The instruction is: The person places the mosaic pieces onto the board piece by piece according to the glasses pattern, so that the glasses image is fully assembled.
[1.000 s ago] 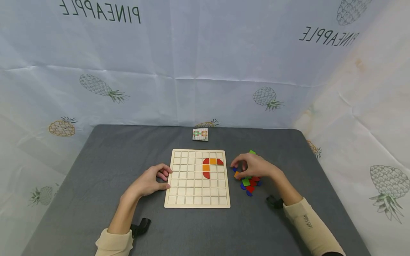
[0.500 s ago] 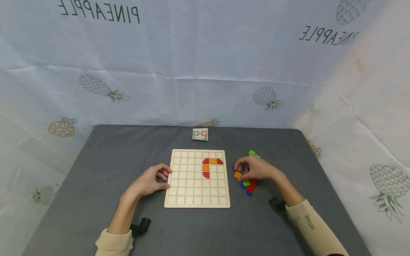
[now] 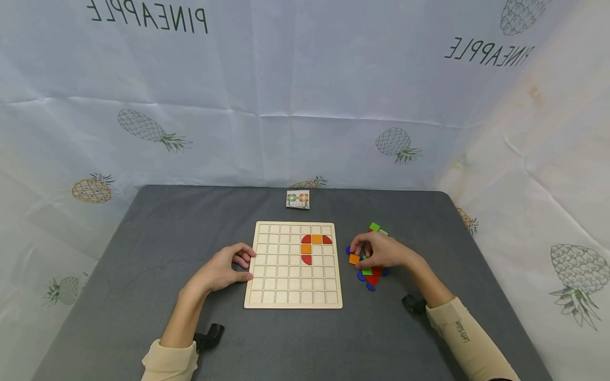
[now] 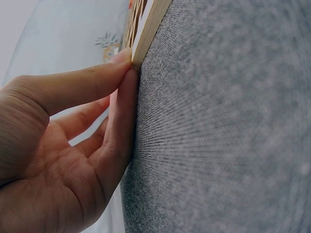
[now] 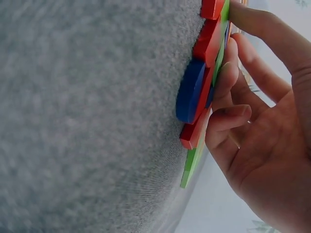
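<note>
My left hand (image 3: pixel 221 270) rests at the left edge of a pale wooden grid board (image 3: pixel 281 302), thumb and fingers spread along it. In the left wrist view, the thumb of this hand (image 4: pixel 73 131) touches the board's corner (image 4: pixel 146 41). On the board are two orange squares and several red rounded pieces (image 3: pixel 306 260). My right hand (image 3: pixel 381 250) is over a loose pile of coloured pieces, its index finger and thumb on either side of an orange square (image 3: pixel 354 259). The right wrist view shows curled fingers beside red, blue (image 5: pixel 189 92) and green pieces.
A small printed pattern card (image 3: pixel 297 199) lies beyond the board near the far edge of the dark grey table (image 3: pixel 200 206). Green squares (image 3: pixel 375 226) sit behind my right hand; blue and red pieces (image 3: pixel 373 280) lie in front. A pineapple-print curtain surrounds the table.
My right hand has shifted slightly right over the pile, uncovering more of the orange square, which has turned a little. The left hand and the pieces on the board have not moved.
</note>
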The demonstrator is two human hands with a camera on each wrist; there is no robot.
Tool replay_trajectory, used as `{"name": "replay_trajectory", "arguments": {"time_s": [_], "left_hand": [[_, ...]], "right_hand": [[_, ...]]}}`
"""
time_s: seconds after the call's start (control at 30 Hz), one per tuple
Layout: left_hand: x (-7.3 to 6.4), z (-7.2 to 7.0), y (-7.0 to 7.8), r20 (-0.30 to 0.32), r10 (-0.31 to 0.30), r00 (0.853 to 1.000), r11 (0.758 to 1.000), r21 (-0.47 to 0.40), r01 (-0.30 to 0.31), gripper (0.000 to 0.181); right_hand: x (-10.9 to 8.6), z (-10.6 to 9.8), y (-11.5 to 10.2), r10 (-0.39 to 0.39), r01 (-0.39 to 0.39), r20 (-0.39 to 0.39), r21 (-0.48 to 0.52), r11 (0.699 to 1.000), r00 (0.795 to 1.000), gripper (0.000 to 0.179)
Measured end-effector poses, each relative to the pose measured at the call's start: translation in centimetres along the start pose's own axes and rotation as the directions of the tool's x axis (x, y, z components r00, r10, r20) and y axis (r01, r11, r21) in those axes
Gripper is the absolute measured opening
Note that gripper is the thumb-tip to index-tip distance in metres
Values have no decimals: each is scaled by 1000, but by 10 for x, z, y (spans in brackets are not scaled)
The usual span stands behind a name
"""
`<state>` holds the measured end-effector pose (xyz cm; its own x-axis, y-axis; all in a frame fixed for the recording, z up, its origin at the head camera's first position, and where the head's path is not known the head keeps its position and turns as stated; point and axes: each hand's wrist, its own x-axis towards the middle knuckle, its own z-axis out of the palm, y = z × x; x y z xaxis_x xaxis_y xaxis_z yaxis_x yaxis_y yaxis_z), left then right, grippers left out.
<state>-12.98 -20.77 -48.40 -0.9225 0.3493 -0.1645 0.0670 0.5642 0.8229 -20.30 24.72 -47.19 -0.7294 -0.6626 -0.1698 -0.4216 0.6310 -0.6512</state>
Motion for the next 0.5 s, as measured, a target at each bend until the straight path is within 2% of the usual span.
{"name": "replay_trajectory", "arguments": {"time_s": [0.2,0.5], "left_hand": [[0,-1,0,3,3,1000,1000,1,-3,42],[-1,-1,1,5,10,1000,1000,-3,-10,41]], "right_hand": [[-1,-1,-2,-9,9,3,30,1000,1000,28],[6,3,-11,-72,73,-29,64,995,997,27]]}}
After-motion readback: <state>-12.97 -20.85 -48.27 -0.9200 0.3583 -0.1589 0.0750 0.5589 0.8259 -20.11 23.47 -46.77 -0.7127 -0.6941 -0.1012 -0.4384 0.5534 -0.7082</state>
